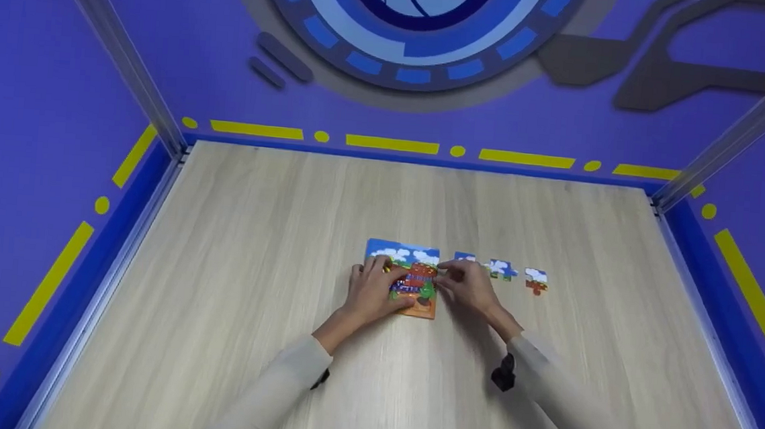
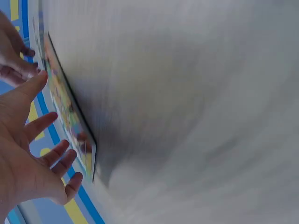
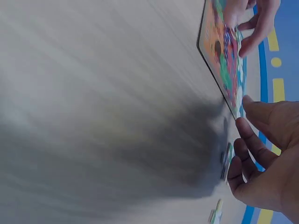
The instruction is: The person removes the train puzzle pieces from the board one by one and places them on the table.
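Note:
A colourful jigsaw puzzle, with a red building under a cloudy blue sky, lies flat on the table. Over its left part is my left hand, fingers spread and the thumb near the lower edge. In the left wrist view, the left fingertips stand at the puzzle's surface, apart from each other. My right hand is at the puzzle's right edge. Seen from the right wrist, its thumb and forefinger meet the edge near a corner with a gap between them, the other fingers loosely bent.
Three loose jigsaw pieces lie right of the puzzle: a blue one partly behind the right hand, a cloud piece, and one with cloud and red. Blue panels wall the wooden table at back and sides.

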A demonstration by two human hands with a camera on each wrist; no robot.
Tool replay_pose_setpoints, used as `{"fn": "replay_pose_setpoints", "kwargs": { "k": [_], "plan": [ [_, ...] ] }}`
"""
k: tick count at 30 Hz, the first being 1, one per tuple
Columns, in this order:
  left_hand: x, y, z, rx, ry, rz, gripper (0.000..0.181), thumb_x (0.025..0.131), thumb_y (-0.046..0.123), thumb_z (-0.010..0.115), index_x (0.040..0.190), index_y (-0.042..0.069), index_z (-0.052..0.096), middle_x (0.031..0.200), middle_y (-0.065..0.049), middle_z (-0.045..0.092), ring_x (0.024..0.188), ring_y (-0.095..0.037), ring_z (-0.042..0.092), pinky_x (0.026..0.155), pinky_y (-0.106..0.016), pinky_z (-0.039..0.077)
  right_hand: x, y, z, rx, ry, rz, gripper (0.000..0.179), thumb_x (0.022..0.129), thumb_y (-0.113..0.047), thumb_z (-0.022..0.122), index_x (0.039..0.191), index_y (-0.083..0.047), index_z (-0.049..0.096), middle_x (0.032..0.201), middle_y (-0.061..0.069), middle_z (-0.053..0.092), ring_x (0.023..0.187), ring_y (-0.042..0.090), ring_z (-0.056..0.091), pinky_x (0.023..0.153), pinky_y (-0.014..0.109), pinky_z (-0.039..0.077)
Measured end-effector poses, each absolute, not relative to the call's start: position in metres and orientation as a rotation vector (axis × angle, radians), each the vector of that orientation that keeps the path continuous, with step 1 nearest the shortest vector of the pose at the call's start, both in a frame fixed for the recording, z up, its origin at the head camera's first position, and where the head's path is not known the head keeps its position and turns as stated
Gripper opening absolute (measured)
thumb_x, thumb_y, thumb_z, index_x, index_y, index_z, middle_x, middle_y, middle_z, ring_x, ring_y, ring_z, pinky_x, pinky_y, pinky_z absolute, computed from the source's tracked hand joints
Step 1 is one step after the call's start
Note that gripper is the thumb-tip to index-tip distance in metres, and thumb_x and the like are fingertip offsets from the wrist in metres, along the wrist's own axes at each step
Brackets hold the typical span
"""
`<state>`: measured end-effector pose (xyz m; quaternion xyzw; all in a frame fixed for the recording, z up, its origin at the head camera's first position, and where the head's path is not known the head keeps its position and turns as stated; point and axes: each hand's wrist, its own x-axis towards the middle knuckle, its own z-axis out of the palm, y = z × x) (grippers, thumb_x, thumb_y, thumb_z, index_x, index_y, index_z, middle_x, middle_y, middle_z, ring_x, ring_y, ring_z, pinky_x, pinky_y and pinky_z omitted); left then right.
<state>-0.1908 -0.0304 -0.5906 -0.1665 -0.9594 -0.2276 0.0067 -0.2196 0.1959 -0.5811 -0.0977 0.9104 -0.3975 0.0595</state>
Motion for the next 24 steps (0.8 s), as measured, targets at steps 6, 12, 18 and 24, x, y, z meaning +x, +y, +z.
{"fn": "replay_pose_setpoints", "kwargs": {
  "k": [6,12,18,24],
  "plan": [
    [-0.188,-0.024,-0.592,-0.454,-3.005,-0.607,0.065,0.079,0.060,0.080,0.132,0.023,0.069,0.133,-0.011,0.058,0.120,-0.029,0.050,0.090,-0.049,0.043,-0.219,0.189,-0.587,-0.406,2.761,-1.162,0.027,0.092,-0.011,0.076,0.116,0.001,0.076,0.094,0.011,0.073,0.079,0.015,0.054,0.069,0.023,0.042],
    [-0.187,-0.021,-0.592,-0.408,-3.021,-0.556,0.068,0.077,0.062,0.080,0.132,0.024,0.068,0.133,-0.010,0.058,0.120,-0.029,0.051,0.089,-0.050,0.043,-0.219,0.184,-0.590,-0.411,2.791,-1.084,0.033,0.089,-0.012,0.078,0.119,0.001,0.074,0.094,0.010,0.072,0.083,0.018,0.059,0.073,0.029,0.048],
    [-0.187,-0.019,-0.592,-0.364,-3.054,-0.549,0.071,0.077,0.063,0.079,0.135,0.023,0.066,0.135,-0.009,0.056,0.123,-0.028,0.049,0.092,-0.051,0.042,-0.221,0.180,-0.586,-0.367,2.791,-1.012,0.035,0.087,-0.013,0.081,0.119,0.000,0.074,0.091,0.010,0.069,0.082,0.019,0.057,0.072,0.031,0.045],
    [-0.188,-0.019,-0.591,-0.366,-3.056,-0.523,0.075,0.076,0.066,0.078,0.136,0.022,0.066,0.134,-0.010,0.057,0.121,-0.029,0.050,0.092,-0.052,0.043,-0.226,0.177,-0.580,-0.331,2.732,-1.037,0.030,0.086,-0.007,0.080,0.114,0.003,0.072,0.092,0.014,0.069,0.078,0.018,0.057,0.069,0.029,0.044]
  ]
}}
